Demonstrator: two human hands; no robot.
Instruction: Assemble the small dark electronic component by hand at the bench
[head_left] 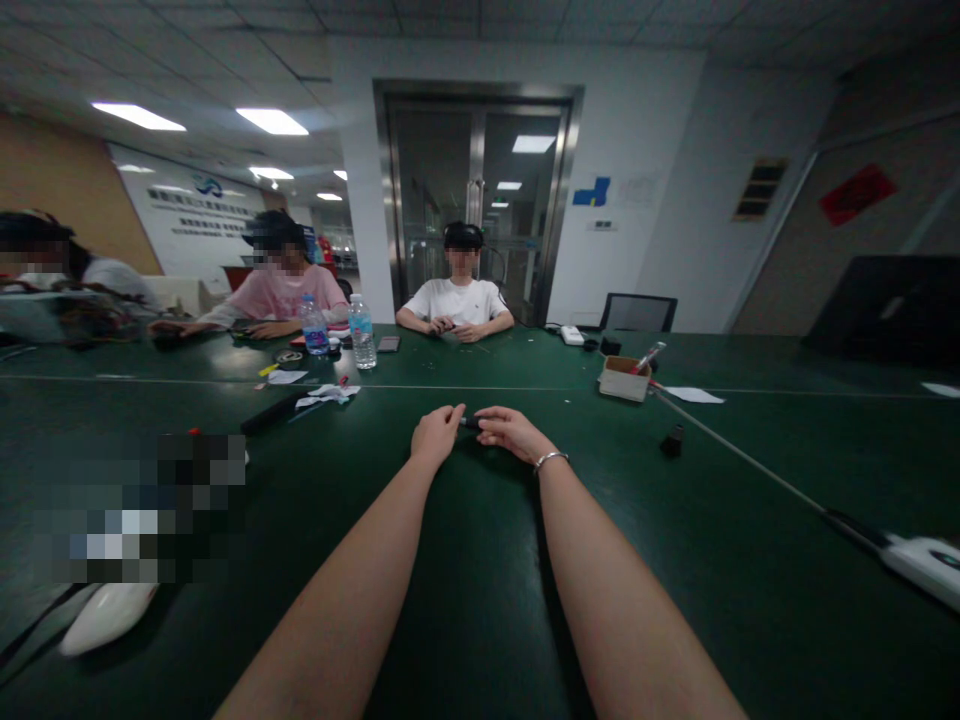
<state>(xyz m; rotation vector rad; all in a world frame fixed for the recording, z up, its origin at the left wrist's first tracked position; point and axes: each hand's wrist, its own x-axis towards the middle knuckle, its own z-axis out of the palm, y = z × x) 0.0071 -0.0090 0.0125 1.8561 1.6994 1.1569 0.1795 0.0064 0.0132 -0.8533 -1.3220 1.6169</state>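
Note:
Both arms reach forward over the dark green table (480, 600). Between my hands is a small, dark, stick-like thing (470, 423), greyish toward its left end; its exact kind is too small to make out. The fingers of my left hand (435, 437) are closed at its left end. My right hand (514, 434), with a silver bracelet (552, 460) at the wrist, pinches the right end between thumb and fingers. Fingers cover part of the thing at both ends.
A small open box (624, 382) and a dark bottle-like object (673, 441) stand to the right. Leftward are two water bottles (362, 335), crumpled paper (328, 395) and a long black object (277, 412). A white power strip (926, 565) lies far right. Another person (457, 305) sits opposite.

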